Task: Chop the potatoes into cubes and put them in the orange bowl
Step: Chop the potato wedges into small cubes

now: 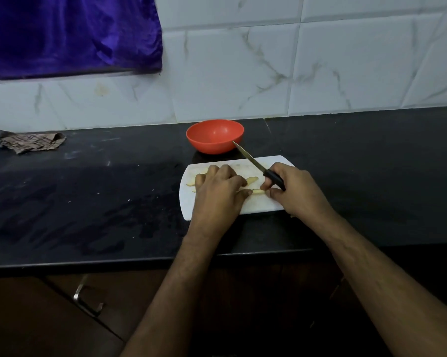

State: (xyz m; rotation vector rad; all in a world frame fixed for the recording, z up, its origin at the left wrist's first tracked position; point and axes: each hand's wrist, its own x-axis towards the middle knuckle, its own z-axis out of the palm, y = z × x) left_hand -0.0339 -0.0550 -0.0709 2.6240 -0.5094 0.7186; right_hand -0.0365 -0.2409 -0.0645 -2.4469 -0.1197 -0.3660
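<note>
A white cutting board (255, 206) lies on the black counter. Pale potato strips (252, 180) lie on it, mostly hidden under my left hand (218, 188), whose curled fingers hold them down. One thin strip (257, 191) sits between both hands, touched by my left thumb and by my right fingertips. My right hand (291, 190) grips the black handle of a knife (253, 162); its blade points up and away toward the orange bowl (214, 136). The bowl stands just behind the board and looks empty.
A crumpled checked cloth (29, 143) lies at the far left of the black counter (101, 202), against the tiled wall. A purple cloth (68, 34) hangs at the upper left. Below the counter edge a cabinet handle (84, 300) shows.
</note>
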